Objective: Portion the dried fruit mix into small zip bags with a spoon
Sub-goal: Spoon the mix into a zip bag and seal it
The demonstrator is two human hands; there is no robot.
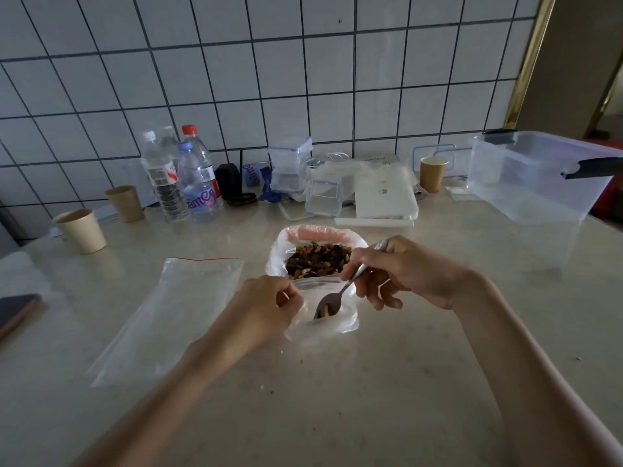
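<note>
Thin clear plastic is what the job hangs on: the small zip bag point(328, 315) is limp and light, with no stiffness to keep its own mouth open, so it probably wants pinching at the rim beside the zip strip. The left hand point(269, 306) does that, fingers curled on the bag's near-left edge and holding the opening up off the surface point(404, 382). The right hand point(394, 271) grips the metal spoon point(340, 291) partway up its handle; the bowl dips into the bag's mouth with a few pieces of fruit on it. The spoon is rigid and smooth, easy to control, though the load looks loose and could roll off if tipped early.

Just behind the small bag sits the supply bag of dried fruit mix point(318, 261), its rim rolled down around a heap of brown and tan pieces. It is soft-walled too and could slump if knocked.

One more empty zip bag point(175, 308), larger-looking with a red strip, lies flat to the left of the small bag. Further behind the supply bag, along the tiled wall point(303, 79): three paper cups that I can count, three or four water bottles clustered together, and one large clear storage tub point(536, 176) far to the right. The stack of small clear containers behind cannot be counted surely.
</note>
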